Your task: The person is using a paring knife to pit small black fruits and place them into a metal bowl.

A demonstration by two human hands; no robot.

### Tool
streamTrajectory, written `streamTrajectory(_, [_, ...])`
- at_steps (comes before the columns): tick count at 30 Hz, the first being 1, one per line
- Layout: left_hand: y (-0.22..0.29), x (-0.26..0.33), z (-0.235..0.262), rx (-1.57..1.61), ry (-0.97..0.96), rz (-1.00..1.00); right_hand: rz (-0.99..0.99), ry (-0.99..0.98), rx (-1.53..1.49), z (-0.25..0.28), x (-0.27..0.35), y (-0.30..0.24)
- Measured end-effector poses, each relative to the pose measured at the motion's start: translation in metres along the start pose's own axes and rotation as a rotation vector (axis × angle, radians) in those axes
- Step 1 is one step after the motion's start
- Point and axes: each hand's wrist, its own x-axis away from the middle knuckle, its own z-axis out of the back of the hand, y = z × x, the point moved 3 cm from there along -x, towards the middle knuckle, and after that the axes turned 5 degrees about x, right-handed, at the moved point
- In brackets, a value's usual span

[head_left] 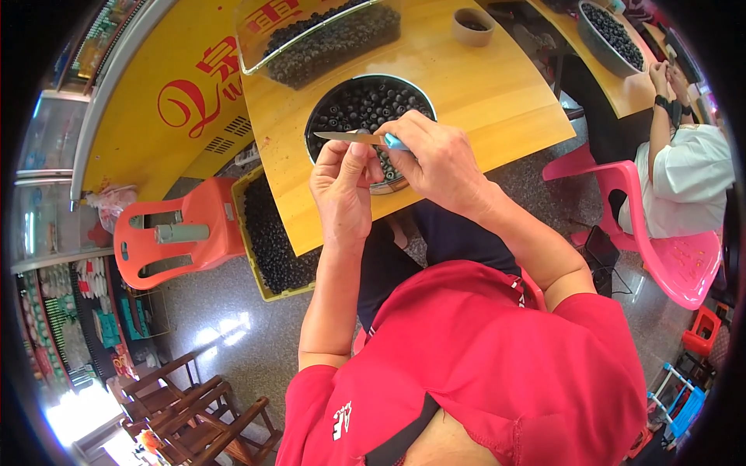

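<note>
Berries, small, round and dark, fill the metal bowl on the wooden worktop, right under my two hands. Starting at the far left, I see an orange plastic chair on the floor, and just beside it a yellow crate heaped with more of the same dark fruit, tucked partly under the worktop's edge. Above that, at the back of the worktop, a clear plastic tub holds another batch. My left hand hovers over the near rim of the bowl, its fingers pinched together on something too small for me to make out, likely one berry. A thin knife lies across just above it, blade pointing left. My right hand is clenched around the knife's light blue handle. Further right, a small round cup stands near the back of the worktop. On the far right, another person in a white shirt sits on a pink chair at a second table with a second bowl of dark berries.
</note>
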Motion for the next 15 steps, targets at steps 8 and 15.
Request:
streamTrajectory(8, [-0.0033, -0.0006, 0.0002, 0.04, -0.006, -0.018, -0.003, 0.012, 0.088, -0.0012, -0.0019, 0.001])
streamTrajectory(15, [-0.0014, -0.0003, 0.0023, 0.042, 0.008, -0.028, 0.01, 0.005, 0.09, -0.002, -0.0026, -0.0008])
